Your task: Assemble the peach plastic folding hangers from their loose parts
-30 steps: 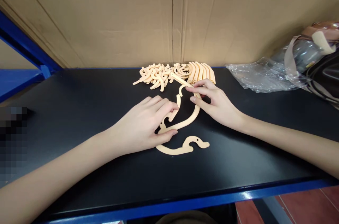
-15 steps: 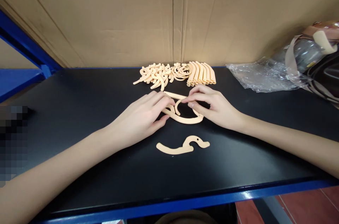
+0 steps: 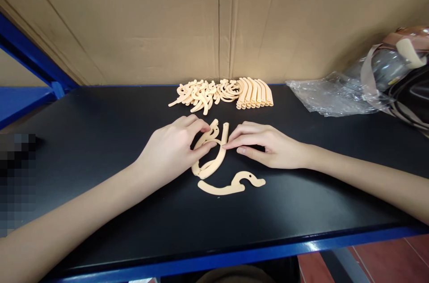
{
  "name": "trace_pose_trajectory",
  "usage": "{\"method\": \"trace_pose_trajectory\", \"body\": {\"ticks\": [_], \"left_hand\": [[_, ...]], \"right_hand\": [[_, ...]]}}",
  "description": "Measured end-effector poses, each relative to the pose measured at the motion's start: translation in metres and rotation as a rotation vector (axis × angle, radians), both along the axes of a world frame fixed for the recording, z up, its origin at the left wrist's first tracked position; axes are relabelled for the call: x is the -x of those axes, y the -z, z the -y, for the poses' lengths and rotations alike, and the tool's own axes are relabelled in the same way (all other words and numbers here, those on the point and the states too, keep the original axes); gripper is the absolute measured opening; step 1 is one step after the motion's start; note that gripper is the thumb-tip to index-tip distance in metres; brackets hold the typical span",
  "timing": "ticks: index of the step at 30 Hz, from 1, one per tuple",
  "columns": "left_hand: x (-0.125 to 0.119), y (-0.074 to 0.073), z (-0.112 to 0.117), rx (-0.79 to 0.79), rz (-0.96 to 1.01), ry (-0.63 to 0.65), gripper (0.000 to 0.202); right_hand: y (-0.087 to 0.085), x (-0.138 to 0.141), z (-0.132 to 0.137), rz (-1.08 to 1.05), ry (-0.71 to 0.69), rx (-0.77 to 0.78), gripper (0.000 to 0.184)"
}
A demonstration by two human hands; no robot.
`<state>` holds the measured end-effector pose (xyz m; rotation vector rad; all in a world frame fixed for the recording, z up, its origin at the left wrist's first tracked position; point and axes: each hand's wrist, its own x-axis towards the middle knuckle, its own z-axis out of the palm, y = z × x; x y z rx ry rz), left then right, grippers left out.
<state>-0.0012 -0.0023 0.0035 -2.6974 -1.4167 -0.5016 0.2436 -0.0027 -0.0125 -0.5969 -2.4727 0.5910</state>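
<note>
My left hand (image 3: 170, 151) pinches two curved, pale wooden cut-out pieces (image 3: 212, 154) lying together on the black table top (image 3: 100, 149). My right hand (image 3: 266, 145) touches the same pieces from the right with its fingertips pressed against them. A third flat wooden piece (image 3: 231, 183), shaped like a duck with a small hole, lies alone just in front of both hands.
A heap of small curved wooden parts (image 3: 201, 93) and a neat row of similar pieces (image 3: 255, 92) lie at the back by the cardboard wall (image 3: 217, 19). Crumpled clear plastic (image 3: 330, 95) and a wrapped dark object (image 3: 398, 77) occupy the right. A blue rim (image 3: 234, 254) edges the table front.
Both hands turned the two held pieces from lying crosswise to standing closer together and drew them slightly toward me. The duck-shaped piece has not moved.
</note>
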Motion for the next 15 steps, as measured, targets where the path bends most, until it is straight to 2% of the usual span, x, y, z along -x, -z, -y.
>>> {"method": "trace_pose_trajectory", "body": {"ticks": [4,7,11,15], "left_hand": [[0.001,0.0,-0.001,-0.024,-0.016,0.064,0.017],[0.004,-0.005,-0.004,-0.088,-0.135,0.162,0.023],[0.008,-0.009,-0.008,-0.234,-0.346,0.28,0.024],[0.01,-0.009,-0.009,-0.286,-0.42,0.312,0.019]], "right_hand": [[0.002,0.001,0.001,0.061,0.112,-0.187,0.026],[0.002,0.002,0.001,0.151,0.159,-0.306,0.023],[0.001,0.003,0.003,0.121,0.097,-0.298,0.018],[0.0,0.003,0.007,0.055,-0.013,-0.336,0.024]]}}
